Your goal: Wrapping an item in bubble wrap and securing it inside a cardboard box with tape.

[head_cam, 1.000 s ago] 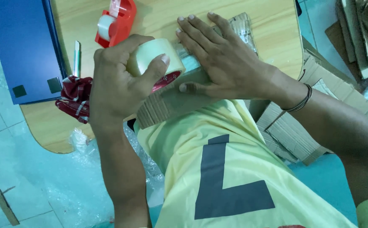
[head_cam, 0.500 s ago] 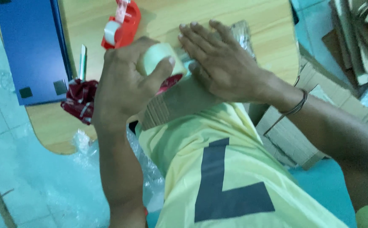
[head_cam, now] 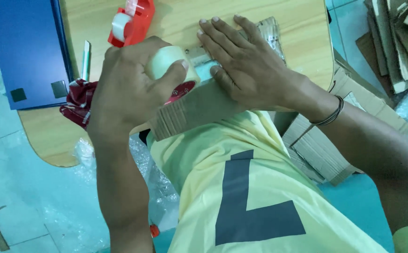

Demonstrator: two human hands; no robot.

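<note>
My left hand (head_cam: 129, 89) grips a roll of clear packing tape (head_cam: 172, 63) against a brown corrugated cardboard parcel (head_cam: 199, 110) lying on a wooden table (head_cam: 288, 28). My right hand (head_cam: 246, 63) lies flat on top of the parcel, fingers spread, pressing down a strip of tape. A thin dark bracelet (head_cam: 330, 115) circles my right wrist. Under the parcel's left end a red patterned cloth (head_cam: 77, 100) sticks out.
A red tape dispenser (head_cam: 131, 21) stands at the table's far side. A blue box (head_cam: 26, 47) and a pen (head_cam: 86, 58) lie at the left. Flattened cardboard (head_cam: 391, 42) is stacked on the floor at right, clear plastic wrap (head_cam: 152, 182) under the table.
The view has shifted slightly. My left hand with the tape roll stays against the parcel, and my right hand has slid a little along its top.
</note>
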